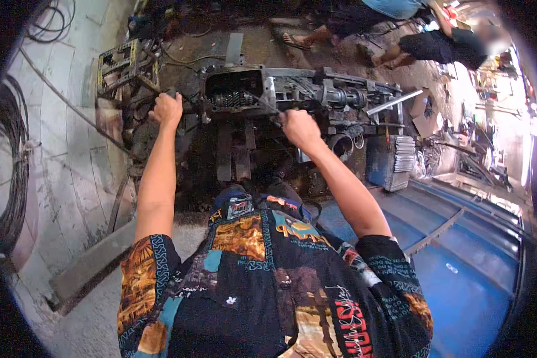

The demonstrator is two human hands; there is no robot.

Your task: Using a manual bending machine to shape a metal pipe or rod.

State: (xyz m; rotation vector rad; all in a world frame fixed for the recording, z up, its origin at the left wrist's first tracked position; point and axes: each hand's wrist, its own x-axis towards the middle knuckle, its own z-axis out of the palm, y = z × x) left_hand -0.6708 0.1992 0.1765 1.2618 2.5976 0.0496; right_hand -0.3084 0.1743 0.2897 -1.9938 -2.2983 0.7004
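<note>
Both hands (167,109) (298,126) on greasy open gearbox (262,92), gears showing.

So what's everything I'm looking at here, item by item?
Gearbox: one, grey and greasy, casing open with gears showing, centre top.
Metal rod: one, silver, sticking out of the gearbox's right end.
Metal frame: one, rusty, upper left.
Cable coil: one, black, on the left wall.
Blue sheet: one, lower right floor.
Other people: two, partly seen, top right.
Left hand: closed on a dark part left of the gearbox.
Right hand: closed on a thin tool at the gearbox.
</note>
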